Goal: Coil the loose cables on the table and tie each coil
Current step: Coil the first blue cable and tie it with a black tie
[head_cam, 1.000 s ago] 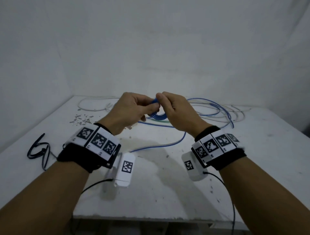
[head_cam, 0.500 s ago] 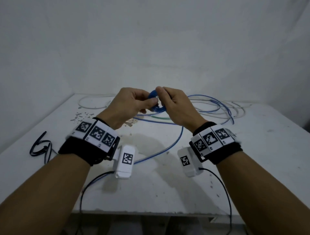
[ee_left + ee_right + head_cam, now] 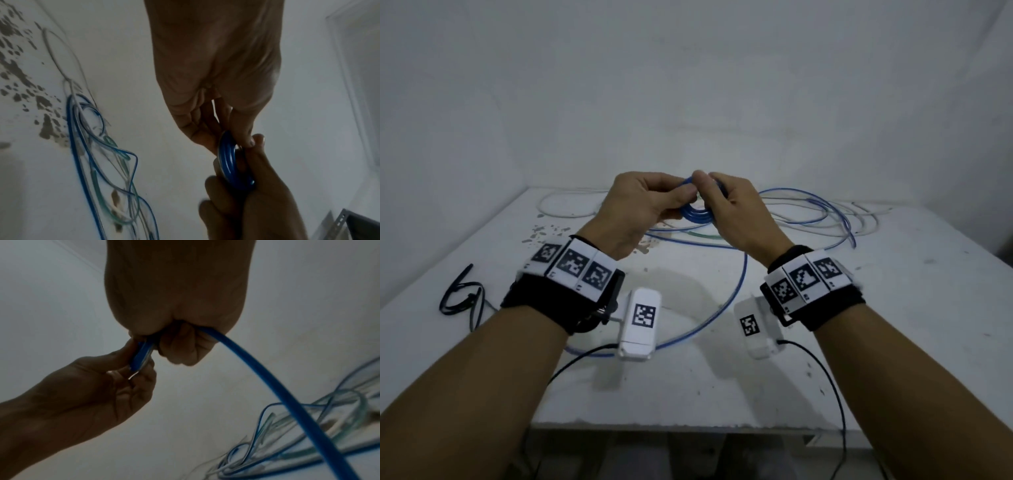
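The head view looks forward and down over both forearms at the table [image 3: 893,342]. Each wrist view looks close along its palm toward the fingers. All three share the blue coil [image 3: 697,214] [image 3: 232,164] [image 3: 140,356].

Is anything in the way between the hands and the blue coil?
No, nothing visible. The left hand and the right hand both already pinch the blue coil directly, above the table.

Small blue coil [image 3: 697,215] of a few tight turns, held above the table's [image 3: 893,342] middle; blue tail [image 3: 726,301] trailing toward the near edge; loose blue, white and green cables [image 3: 825,219] tangled along the far edge.
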Motion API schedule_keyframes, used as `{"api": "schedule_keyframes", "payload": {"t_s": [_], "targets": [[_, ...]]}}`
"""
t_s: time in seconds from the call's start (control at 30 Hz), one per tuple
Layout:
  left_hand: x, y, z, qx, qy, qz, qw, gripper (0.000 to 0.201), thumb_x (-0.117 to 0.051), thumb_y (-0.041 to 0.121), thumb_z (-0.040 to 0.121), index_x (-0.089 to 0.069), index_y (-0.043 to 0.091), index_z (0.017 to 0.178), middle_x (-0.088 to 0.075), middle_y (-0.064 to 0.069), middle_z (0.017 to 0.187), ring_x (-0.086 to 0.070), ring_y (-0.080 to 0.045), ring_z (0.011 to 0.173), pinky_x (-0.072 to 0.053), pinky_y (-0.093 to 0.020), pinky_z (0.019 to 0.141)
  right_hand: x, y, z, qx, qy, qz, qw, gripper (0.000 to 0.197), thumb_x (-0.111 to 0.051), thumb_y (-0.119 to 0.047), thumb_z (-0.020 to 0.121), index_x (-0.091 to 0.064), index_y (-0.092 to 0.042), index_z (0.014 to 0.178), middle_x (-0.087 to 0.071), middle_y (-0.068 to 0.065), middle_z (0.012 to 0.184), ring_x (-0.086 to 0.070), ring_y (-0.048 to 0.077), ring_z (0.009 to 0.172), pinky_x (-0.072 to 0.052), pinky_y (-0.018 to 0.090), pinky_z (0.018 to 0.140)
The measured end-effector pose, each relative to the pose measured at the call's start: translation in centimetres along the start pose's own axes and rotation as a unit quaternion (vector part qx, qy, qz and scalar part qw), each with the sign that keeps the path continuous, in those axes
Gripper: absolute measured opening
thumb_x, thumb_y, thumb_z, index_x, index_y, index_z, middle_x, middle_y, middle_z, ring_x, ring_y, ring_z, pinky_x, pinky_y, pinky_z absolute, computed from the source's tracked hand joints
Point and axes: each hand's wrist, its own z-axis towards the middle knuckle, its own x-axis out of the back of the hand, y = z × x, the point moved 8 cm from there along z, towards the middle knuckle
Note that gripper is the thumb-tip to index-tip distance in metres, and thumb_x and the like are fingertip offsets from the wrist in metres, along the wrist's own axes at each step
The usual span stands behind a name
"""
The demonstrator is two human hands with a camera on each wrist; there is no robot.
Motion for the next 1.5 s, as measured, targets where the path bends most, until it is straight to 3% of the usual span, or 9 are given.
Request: {"api": "schedule_keyframes", "payload": {"t_s": [0.1, 0.23, 0.47, 0.6, 0.7, 0.93, 1.23, 1.4, 1.5], "targets": [[-0.9, -0.3, -0.3, -0.004, 0.053, -0.126, 0.991, 0.011, -0.068, 0.008, 0.087, -0.072, 0.002, 0.096, -0.075, -0.008, 0.086, -0.072, -0.02, 0.082, -0.059, -0.028, 0.077, 0.2, 0.6, -0.4, -0.02, 0.125, 0.122, 0.985, 0.046, -0.05, -0.031, 0.103, -0.054, 0.001, 0.071, -0.038, 0.001, 0.06, -0.035, 0.011, 0.056, -0.033, 0.026, 0.057], [-2.1, -1.2, -0.7, 0.025, 0.075, -0.232, 0.969, 0.01, -0.063, 0.008, 0.093, -0.07, 0.001, 0.095, -0.072, -0.006, 0.081, -0.069, -0.015, 0.075, -0.057, -0.024, 0.075, -0.4, 1.1, -1.1, -0.046, 0.216, 0.219, 0.951, 0.043, -0.047, -0.033, 0.103, -0.05, -0.003, 0.073, -0.039, 0.005, 0.064, -0.036, 0.02, 0.062, -0.034, 0.036, 0.059], [-0.1, 0.7, 0.4, 0.014, -0.03, 0.033, 0.999, 0.013, -0.068, 0.012, 0.088, -0.075, 0.008, 0.098, -0.074, -0.019, 0.103, -0.069, -0.026, 0.093, -0.057, -0.035, 0.087, 0.4, 0.1, 0.0, -0.01, 0.009, 0.02, 1.0, 0.042, -0.048, -0.029, 0.104, -0.049, -0.022, 0.062, -0.039, -0.013, 0.053, -0.034, 0.005, 0.051, -0.031, 0.02, 0.054], [-1.4, 0.2, 0.0, -0.007, 0.017, -0.136, 0.991, 0.016, -0.062, 0.007, 0.091, -0.071, 0.002, 0.104, -0.075, -0.011, 0.097, -0.071, -0.021, 0.092, -0.057, -0.028, 0.084, 0.7, 0.4, -0.4, -0.047, 0.157, 0.161, 0.973, 0.046, -0.058, -0.032, 0.099, -0.054, 0.003, 0.07, -0.037, 0.0, 0.058, -0.034, 0.012, 0.054, -0.033, 0.026, 0.053], [-2.4, -0.9, -0.4, 0.006, 0.025, -0.227, 0.974, 0.021, -0.06, 0.008, 0.091, -0.069, 0.002, 0.108, -0.074, -0.013, 0.105, -0.07, -0.021, 0.097, -0.056, -0.024, 0.082, 0.5, 0.2, -0.9, -0.056, 0.222, 0.202, 0.952, 0.048, -0.06, -0.033, 0.097, -0.047, -0.002, 0.064, -0.033, 0.003, 0.057, -0.032, 0.014, 0.054, -0.033, 0.028, 0.052], [-0.7, 0.4, 0.0, 0.0, -0.073, 0.035, 0.997, 0.025, -0.068, 0.018, 0.086, -0.072, 0.005, 0.106, -0.076, -0.013, 0.101, -0.072, -0.027, 0.099, -0.058, -0.03, 0.084, 1.1, 0.0, -0.2, -0.007, 0.081, 0.046, 0.996, 0.04, -0.065, -0.028, 0.094, -0.067, 0.003, 0.069, -0.061, 0.01, 0.059, -0.051, 0.005, 0.05, -0.042, 0.017, 0.053], [-2.9, -0.9, -1.0, 0.007, 0.02, -0.183, 0.983, 0.029, -0.058, 0.007, 0.094, -0.065, -0.005, 0.119, -0.074, -0.013, 0.106, -0.073, -0.022, 0.094, -0.057, -0.026, 0.081, 1.8, -0.3, -1.5, -0.042, 0.253, 0.136, 0.957, 0.055, -0.067, -0.039, 0.091, -0.037, -0.01, 0.056, -0.03, -0.006, 0.05, -0.029, 0.01, 0.05, -0.031, 0.021, 0.05], [-2.8, -0.7, -1.1, -0.01, 0.031, -0.176, 0.984, 0.03, -0.058, 0.006, 0.094, -0.064, -0.004, 0.121, -0.073, -0.015, 0.111, -0.072, -0.024, 0.098, -0.057, -0.028, 0.085, 2.0, -0.5, -1.3, -0.028, 0.256, 0.098, 0.961, 0.053, -0.069, -0.042, 0.088, -0.039, -0.013, 0.056, -0.032, -0.008, 0.049, -0.029, 0.007, 0.048, -0.031, 0.018, 0.049], [-1.9, 0.1, -0.8, -0.022, -0.004, -0.052, 0.998, 0.023, -0.062, 0.008, 0.094, -0.069, 0.0, 0.114, -0.074, -0.014, 0.105, -0.072, -0.025, 0.096, -0.057, -0.033, 0.086, 1.9, -0.3, -0.4, -0.007, 0.175, 0.038, 0.984, 0.055, -0.066, -0.04, 0.092, -0.045, -0.007, 0.053, -0.033, -0.003, 0.048, -0.029, 0.008, 0.046, -0.03, 0.02, 0.049]]}}
